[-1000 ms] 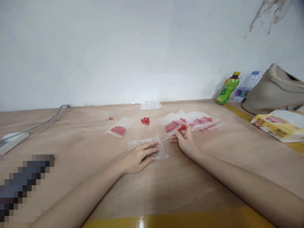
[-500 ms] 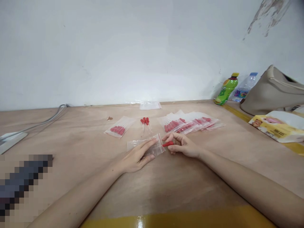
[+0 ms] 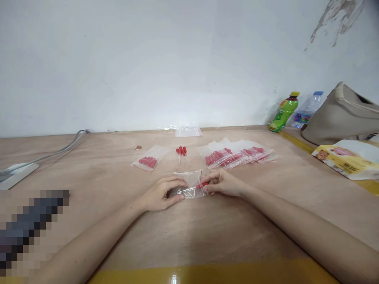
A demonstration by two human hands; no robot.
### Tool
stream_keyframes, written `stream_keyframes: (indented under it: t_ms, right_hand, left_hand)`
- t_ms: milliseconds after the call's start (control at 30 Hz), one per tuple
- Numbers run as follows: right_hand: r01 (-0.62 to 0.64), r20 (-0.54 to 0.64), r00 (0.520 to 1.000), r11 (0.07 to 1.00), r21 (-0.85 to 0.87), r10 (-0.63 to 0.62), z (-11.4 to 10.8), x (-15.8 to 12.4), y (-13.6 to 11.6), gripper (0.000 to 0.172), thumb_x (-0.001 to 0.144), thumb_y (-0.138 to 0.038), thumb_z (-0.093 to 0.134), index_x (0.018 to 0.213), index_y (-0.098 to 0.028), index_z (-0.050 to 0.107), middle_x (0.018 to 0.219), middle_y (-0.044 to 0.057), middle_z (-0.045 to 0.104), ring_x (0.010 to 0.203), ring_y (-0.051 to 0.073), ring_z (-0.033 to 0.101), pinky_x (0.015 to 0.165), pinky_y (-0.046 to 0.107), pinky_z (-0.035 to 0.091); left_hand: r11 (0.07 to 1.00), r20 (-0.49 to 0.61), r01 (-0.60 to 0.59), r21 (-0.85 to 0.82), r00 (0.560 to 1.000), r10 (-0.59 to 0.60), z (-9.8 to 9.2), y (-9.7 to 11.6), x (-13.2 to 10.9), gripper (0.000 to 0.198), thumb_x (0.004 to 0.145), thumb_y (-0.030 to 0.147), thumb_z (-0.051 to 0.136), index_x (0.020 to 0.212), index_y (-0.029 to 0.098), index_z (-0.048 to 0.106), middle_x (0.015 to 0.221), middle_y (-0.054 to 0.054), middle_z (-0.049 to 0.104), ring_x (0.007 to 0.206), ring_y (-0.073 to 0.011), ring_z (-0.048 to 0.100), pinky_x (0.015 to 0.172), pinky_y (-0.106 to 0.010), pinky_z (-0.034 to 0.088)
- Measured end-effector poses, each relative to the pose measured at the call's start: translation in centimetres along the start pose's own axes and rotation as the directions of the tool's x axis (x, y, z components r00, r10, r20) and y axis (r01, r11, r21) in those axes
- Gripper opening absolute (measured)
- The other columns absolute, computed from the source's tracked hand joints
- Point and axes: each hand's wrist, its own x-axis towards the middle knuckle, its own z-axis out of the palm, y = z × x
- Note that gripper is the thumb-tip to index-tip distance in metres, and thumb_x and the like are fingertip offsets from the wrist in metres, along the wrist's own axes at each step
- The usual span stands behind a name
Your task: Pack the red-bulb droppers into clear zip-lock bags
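Note:
A clear zip bag [image 3: 192,178] lies in front of me between my two hands. My left hand [image 3: 162,193] grips its left end, thumb at the near side and fingers across the top. At the bag's mouth on the right, my right hand [image 3: 222,183] pinches a dropper [image 3: 199,185] by its red rubber bulb. The dropper's thin clear tube lies inside the bag, pointing left. Just beyond the bag, several loose droppers [image 3: 181,152] lie with their red bulbs toward the wall.
A filled bag of droppers [image 3: 149,161] lies to the left, and overlapping filled bags [image 3: 231,156] lie to the right. Against the wall rests a flat clear bag [image 3: 188,132]. At far right are a green bottle [image 3: 284,112], a clear bottle [image 3: 308,110], a beige bag [image 3: 337,116] and a yellow packet [image 3: 346,159].
The right hand has moved slightly left and nearer with the dropper, whose tube now shows inside the bag. My left hand has slid left along the bag.

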Motion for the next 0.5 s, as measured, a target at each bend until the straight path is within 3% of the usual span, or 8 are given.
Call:
stream_keyframes:
  t_ms: [67,267,400,500]
  right_hand:
    - [-0.025,-0.015,1.000,0.999,-0.033,0.024,0.3,0.1,0.1,0.029,0.061,-0.036,0.068,0.079,-0.012,0.066,0.055,-0.003,0.059,0.045,0.006,0.051,0.045,0.018,0.044]
    - [-0.042,-0.259,0.966,0.998,-0.054,0.026,1.4,0.5,0.1,0.029,0.060,-0.037,0.069,0.071,-0.013,0.057,0.048,-0.006,0.052,0.040,0.005,0.048,0.037,0.016,0.039]
    - [-0.019,-0.200,0.980,0.995,-0.094,-0.001,1.5,0.1,-0.4,0.033,0.073,-0.045,0.055,0.067,-0.013,0.058,0.041,-0.006,0.047,0.036,0.005,0.042,0.037,0.016,0.036]
    - [0.088,-0.183,0.976,0.984,-0.155,-0.117,1.9,-0.1,-0.5,0.029,0.068,-0.043,0.061,0.070,-0.014,0.062,0.051,-0.004,0.053,0.042,0.005,0.044,0.039,0.017,0.034]
  left_hand:
    - [1.000,-0.006,0.017,-0.015,1.000,-0.017,0.1,-0.3,-0.1,0.032,0.083,0.031,0.052,0.113,0.020,0.054,0.113,-0.008,0.055,0.105,-0.0203,0.050,0.092,-0.035,0.040]
    - [0.998,-0.047,0.056,0.006,0.997,-0.055,0.7,-0.3,0.1,0.036,0.082,0.033,0.054,0.116,0.022,0.051,0.115,-0.006,0.056,0.109,-0.0213,0.048,0.094,-0.037,0.038]
    - [0.997,-0.057,0.069,0.024,0.996,-0.068,0.8,-0.1,0.1,0.036,0.083,0.033,0.053,0.117,0.021,0.051,0.115,-0.006,0.056,0.107,-0.0201,0.050,0.093,-0.036,0.039]
    - [0.997,-0.060,0.068,0.046,0.996,-0.065,0.8,0.0,0.1,0.036,0.083,0.033,0.053,0.117,0.021,0.050,0.115,-0.007,0.056,0.109,-0.0208,0.049,0.093,-0.037,0.039]
